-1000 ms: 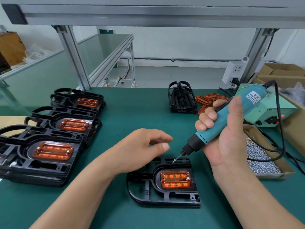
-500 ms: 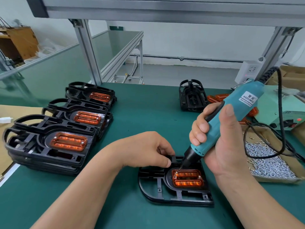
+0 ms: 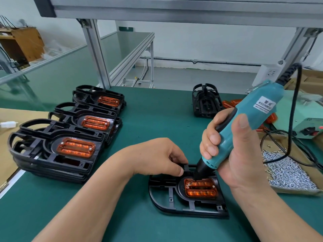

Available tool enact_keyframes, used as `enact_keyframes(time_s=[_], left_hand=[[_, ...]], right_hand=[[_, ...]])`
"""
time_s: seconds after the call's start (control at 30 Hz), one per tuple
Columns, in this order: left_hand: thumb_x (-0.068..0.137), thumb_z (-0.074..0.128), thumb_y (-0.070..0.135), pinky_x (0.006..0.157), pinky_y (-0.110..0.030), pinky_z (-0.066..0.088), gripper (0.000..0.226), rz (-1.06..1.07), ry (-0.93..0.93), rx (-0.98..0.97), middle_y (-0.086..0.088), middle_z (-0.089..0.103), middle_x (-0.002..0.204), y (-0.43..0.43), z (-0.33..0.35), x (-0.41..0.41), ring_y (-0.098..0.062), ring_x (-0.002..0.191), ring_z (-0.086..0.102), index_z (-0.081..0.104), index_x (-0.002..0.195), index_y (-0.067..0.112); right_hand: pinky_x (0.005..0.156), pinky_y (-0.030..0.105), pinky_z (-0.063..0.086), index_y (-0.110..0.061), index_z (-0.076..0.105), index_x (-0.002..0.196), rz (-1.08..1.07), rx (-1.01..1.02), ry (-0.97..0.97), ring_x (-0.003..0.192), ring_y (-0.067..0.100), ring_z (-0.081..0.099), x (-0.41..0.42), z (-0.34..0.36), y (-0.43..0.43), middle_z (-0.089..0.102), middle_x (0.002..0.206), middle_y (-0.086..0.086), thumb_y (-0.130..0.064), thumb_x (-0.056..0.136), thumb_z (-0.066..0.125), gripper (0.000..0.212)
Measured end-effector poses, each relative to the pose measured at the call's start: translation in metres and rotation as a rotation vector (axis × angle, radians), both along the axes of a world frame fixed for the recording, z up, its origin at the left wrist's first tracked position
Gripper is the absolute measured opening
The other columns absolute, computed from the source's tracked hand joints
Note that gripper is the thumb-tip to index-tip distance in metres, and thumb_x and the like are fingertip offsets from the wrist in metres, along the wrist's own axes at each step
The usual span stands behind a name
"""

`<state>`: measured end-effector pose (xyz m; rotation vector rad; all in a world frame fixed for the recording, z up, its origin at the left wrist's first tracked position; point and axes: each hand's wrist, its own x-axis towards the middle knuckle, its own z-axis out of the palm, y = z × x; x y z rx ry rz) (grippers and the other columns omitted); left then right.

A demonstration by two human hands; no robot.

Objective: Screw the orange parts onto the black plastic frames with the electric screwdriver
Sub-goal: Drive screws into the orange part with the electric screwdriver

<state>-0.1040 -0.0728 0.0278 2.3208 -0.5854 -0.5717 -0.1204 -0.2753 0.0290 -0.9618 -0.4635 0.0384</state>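
A black plastic frame (image 3: 174, 203) lies flat on the green mat in front of me, with an orange part (image 3: 201, 190) seated in its recess. My right hand (image 3: 234, 154) grips the teal electric screwdriver (image 3: 244, 126); its black nose points down at the orange part's upper left corner. A screw shows at the part's right end. My left hand (image 3: 157, 158) holds the frame's far left edge with curled fingers, thumb tip on the rim.
Stacks of black frames with orange parts (image 3: 57, 147) stand at the left. A bare black frame (image 3: 204, 102) and loose orange parts (image 3: 230, 103) sit at the back. A cardboard tray of screws (image 3: 286, 173) and a green power box (image 3: 304, 123) are at the right.
The screwdriver came down from above the frame's top edge onto the orange part's left corner. My left hand dropped from hovering to holding the frame's edge.
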Motion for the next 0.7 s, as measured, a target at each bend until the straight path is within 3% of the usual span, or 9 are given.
enact_keyframes(time_s=[0.1,0.17,0.23,0.37,0.5,0.7], left_hand=[[0.092,0.077,0.022,0.058,-0.004,0.038,0.019,0.007,0.003,0.003,0.028,0.064,0.067,-0.001,0.002,-0.001,0.009,0.061,0.057,0.079,0.111,0.024],[0.092,0.076,0.021,0.055,-0.005,0.036,0.011,0.003,0.007,-0.006,0.027,0.060,0.059,-0.003,0.006,-0.004,0.007,0.055,0.054,0.075,0.090,0.031],[0.091,0.076,0.021,0.052,-0.006,0.035,0.030,0.004,-0.011,-0.006,0.025,0.056,0.054,-0.003,0.006,-0.005,0.006,0.052,0.051,0.067,0.068,0.038],[0.086,0.075,0.021,0.066,-0.033,0.047,0.022,0.028,-0.024,0.010,0.011,0.054,0.065,-0.004,0.004,-0.006,-0.009,0.063,0.051,0.060,0.070,0.020],[0.088,0.070,0.009,0.062,-0.011,0.044,0.043,-0.003,-0.063,0.011,0.021,0.057,0.058,-0.003,0.005,-0.009,0.003,0.058,0.050,0.051,0.058,0.032],[0.091,0.068,0.008,0.063,-0.004,0.042,0.042,-0.001,-0.093,0.030,0.029,0.052,0.053,0.000,0.003,-0.009,0.011,0.058,0.049,0.048,0.060,0.028]], right_hand=[[0.050,0.028,0.044,-0.015,0.060,0.102,0.059,-0.019,-0.030,0.049,0.016,0.050,-0.002,0.002,0.005,0.052,0.068,0.005,-0.061,0.079,0.085,0.057],[0.051,0.029,0.045,-0.015,0.061,0.103,0.096,-0.048,-0.052,0.050,0.016,0.051,-0.003,0.004,0.010,0.053,0.070,0.006,-0.060,0.081,0.085,0.056],[0.051,0.029,0.046,-0.014,0.063,0.103,0.128,-0.092,-0.069,0.050,0.018,0.051,-0.002,0.008,0.017,0.053,0.070,0.007,-0.059,0.081,0.085,0.054],[0.052,0.032,0.045,-0.008,0.063,0.096,0.171,-0.252,-0.091,0.049,0.023,0.049,0.000,0.015,0.033,0.050,0.067,0.016,-0.061,0.083,0.083,0.058],[0.052,0.032,0.044,0.001,0.056,0.094,0.198,-0.412,-0.144,0.048,0.026,0.046,0.002,0.018,0.047,0.047,0.063,0.026,-0.063,0.086,0.078,0.069],[0.052,0.038,0.037,-0.011,0.057,0.081,0.187,-0.492,-0.171,0.049,0.030,0.043,0.002,0.017,0.051,0.046,0.062,0.023,-0.061,0.089,0.076,0.054]])
